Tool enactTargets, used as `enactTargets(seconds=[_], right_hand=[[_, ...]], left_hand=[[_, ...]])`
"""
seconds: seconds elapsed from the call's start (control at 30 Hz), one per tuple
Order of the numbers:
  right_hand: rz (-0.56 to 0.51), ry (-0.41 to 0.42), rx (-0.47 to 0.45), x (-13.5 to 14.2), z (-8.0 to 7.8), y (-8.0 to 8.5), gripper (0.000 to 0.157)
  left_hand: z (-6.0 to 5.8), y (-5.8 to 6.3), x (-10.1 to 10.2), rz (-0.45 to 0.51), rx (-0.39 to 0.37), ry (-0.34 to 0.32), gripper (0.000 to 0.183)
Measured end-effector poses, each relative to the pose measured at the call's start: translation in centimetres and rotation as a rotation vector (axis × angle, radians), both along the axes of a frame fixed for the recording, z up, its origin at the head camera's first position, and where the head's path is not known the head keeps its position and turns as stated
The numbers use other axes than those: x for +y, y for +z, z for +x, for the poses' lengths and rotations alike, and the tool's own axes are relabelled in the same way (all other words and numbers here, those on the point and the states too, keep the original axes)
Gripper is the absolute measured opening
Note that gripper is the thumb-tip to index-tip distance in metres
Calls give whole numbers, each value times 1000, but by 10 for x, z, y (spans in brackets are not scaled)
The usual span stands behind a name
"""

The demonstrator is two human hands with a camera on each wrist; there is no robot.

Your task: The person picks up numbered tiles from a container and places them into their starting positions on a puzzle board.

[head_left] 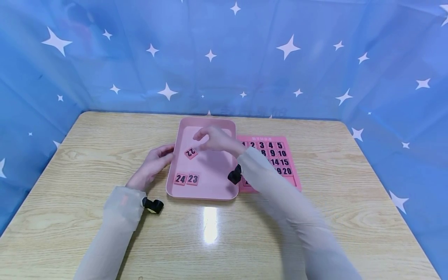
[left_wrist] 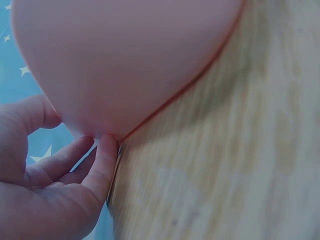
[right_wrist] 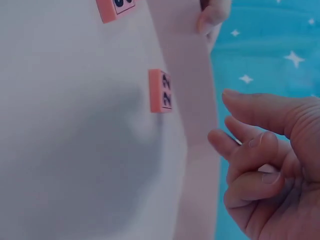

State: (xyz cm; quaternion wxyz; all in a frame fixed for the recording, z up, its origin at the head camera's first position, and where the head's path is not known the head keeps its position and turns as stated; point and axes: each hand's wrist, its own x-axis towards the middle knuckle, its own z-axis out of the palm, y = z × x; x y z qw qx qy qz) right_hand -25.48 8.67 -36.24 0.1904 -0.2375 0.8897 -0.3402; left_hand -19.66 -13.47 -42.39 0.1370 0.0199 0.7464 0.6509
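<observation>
A pink tray (head_left: pixel 217 190) lies on the table with several number tiles in it. Its left rim is held by my left hand (head_left: pixel 154 163), the fingertips against the outer wall in the left wrist view. My right hand (head_left: pixel 217 140) hovers over the tray, fingers loosely bent and nothing between them. Just beside its fingertips is tile 22 (head_left: pixel 191 153), turned askew; the right wrist view shows this tile (right_wrist: pixel 160 91) apart from the hand. Tiles 24 (head_left: pixel 180 179) and 23 (head_left: pixel 193 179) sit side by side at the tray's near left.
Against the tray's right side lies a pink number board (head_left: pixel 294 179) with rows of numbered tiles, partly covered by my right sleeve (head_left: pixel 269 179). Both rest on a wooden table (head_left: pixel 350 202). A blue curtain with white stars (head_left: pixel 245 70) hangs behind.
</observation>
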Motion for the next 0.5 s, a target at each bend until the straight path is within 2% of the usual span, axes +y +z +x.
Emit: enactTargets(seconds=[0.23,0.43,0.5], right_hand=[[-19,-26,-144,-10,-8,-12,38],[-47,-28,-251,-14,-12,-16,44],[-67,-29,-262,-13,-8,-12,45]], left_hand=[[-1,-1,0,-30,-6,3,47],[0,-1,0,-11,9,-8,47],[0,-1,0,-13,10,-9,47]])
